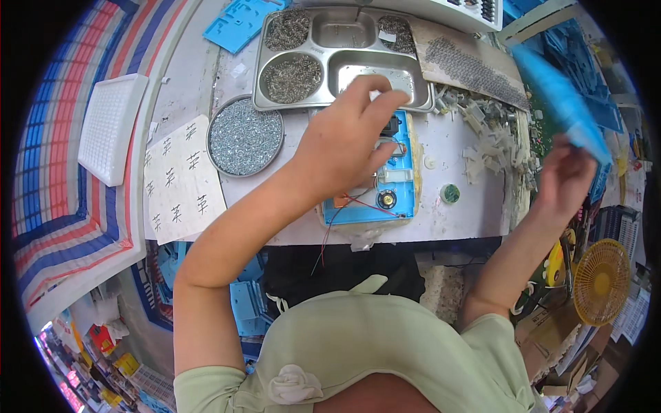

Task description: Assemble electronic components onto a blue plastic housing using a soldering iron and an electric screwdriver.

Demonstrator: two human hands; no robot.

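Observation:
A blue plastic housing (pixel 368 215) lies at the table's front edge, with a small round speaker (pixel 387 199), a white part and thin red and dark wires on it. Over its upper left part is my left hand (pixel 351 134), thumb and fingers apart, with nothing visible between them. It covers some of the housing. Off to the right, my right hand (pixel 566 180) grips the lower end of a flat blue plastic panel (pixel 564 96), which is raised, tilted and smeared by motion.
A metal compartment tray (pixel 323 54) holds small metal parts at the back. Left of the housing are a round dish (pixel 246 135) of tiny screws and a paper sheet (pixel 182 182) with handwriting. White plastic pieces (pixel 482 148) and a green round item (pixel 449 193) lie to the right. A yellow fan (pixel 602 282) stands lower right.

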